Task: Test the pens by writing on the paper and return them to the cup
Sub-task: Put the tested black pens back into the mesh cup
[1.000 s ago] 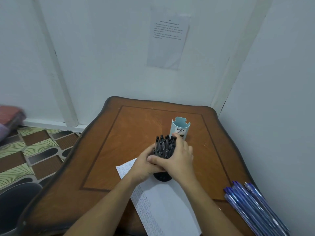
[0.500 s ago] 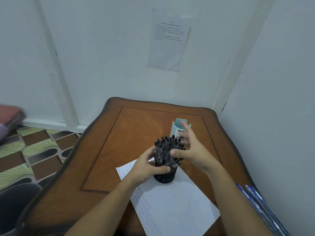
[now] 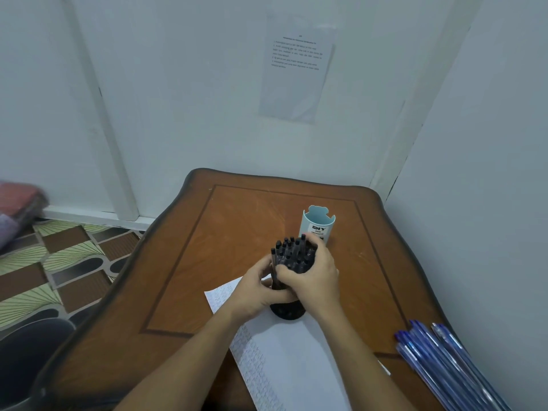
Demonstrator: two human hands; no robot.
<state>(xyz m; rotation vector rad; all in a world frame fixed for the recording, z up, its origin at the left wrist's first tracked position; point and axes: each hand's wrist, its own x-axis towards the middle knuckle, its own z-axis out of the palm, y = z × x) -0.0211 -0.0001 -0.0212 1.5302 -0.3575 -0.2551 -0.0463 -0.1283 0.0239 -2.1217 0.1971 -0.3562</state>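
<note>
Black cup (image 3: 287, 311) on paper (image 3: 299, 369) holds black pens (image 3: 292, 253).

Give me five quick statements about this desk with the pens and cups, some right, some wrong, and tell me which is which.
1. The left hand grips the black cup while the right hand wraps around the black pens in it. True.
2. The light blue organizer stands upright behind the black cup. True.
3. The black cup stands on bare wood. False: it stands on the paper.
4. The blue pens stand in the light blue organizer. False: they lie on the table, at its near right.
5. Rows of handwriting run along the paper's left edge. True.
</note>
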